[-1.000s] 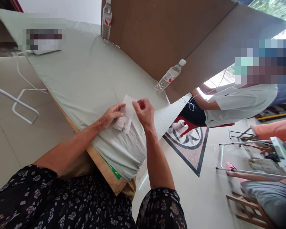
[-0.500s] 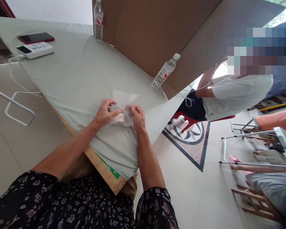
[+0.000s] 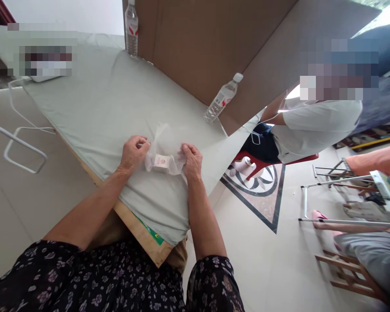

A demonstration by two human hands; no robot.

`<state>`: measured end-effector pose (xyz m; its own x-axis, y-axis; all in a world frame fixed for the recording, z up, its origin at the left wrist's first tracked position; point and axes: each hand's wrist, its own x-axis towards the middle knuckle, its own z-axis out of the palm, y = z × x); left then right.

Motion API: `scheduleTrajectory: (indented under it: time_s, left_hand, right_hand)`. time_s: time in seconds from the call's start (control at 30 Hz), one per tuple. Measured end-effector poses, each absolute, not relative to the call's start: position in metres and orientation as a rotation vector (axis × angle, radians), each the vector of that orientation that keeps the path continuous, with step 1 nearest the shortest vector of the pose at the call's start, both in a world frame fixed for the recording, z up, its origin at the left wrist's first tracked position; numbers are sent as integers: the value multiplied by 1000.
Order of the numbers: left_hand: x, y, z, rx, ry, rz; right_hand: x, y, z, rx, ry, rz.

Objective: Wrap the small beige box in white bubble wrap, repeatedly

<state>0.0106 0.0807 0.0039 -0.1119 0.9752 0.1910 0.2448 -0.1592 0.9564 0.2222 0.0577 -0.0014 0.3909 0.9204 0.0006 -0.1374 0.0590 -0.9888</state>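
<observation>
A thin translucent plastic bag (image 3: 169, 138) is spread between my hands above the cloth-covered table (image 3: 94, 104). Inside or under its film, low in the bag, sits a small pale box (image 3: 161, 163) with faint reddish print. My left hand (image 3: 134, 152) is closed, its fingertips pinching the bag's left edge. On the other side my right hand (image 3: 191, 159) pinches the bag's right edge between thumb and fingers.
One water bottle (image 3: 221, 99) leans against a big cardboard panel (image 3: 211, 43); another bottle (image 3: 131, 32) stands at its left end. A seated person in a white shirt (image 3: 321, 125) is at the right. A white cable (image 3: 14, 104) hangs off the table's left edge.
My left hand has moved left, away from the box, and my right hand slightly right. The bag is now stretched wider, with the box showing more fully.
</observation>
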Motion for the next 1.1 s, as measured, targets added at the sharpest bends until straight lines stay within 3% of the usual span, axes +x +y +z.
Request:
scheduleTrajectory:
  time_s: [0.23, 0.4, 0.57, 0.67, 0.8, 0.97, 1.1]
  left_hand:
    - [-3, 97, 0, 1387, 1640, 1340]
    - [-8, 102, -3, 1539, 1754, 1281]
    - [2, 82, 3, 2022, 1346, 1536]
    - [7, 74, 2, 2206, 1119, 1430]
    - [4, 76, 3, 2019, 1146, 1284]
    - [-3, 77, 15, 1563, 1070, 1261]
    - [-3, 76, 15, 1629, 1058, 972]
  right_hand:
    - [250, 93, 2, -1376, -915, 899]
    - [262, 80, 5, -1549, -979, 626]
    - [247, 51, 21, -1467, -1452, 640]
    - [236, 46, 25, -1560, -1613, 622]
    - [232, 28, 32, -1479, -1637, 531]
    - [238, -18, 39, -1353, -1884, 817]
    - [241, -34, 31, -1497, -1969, 852]
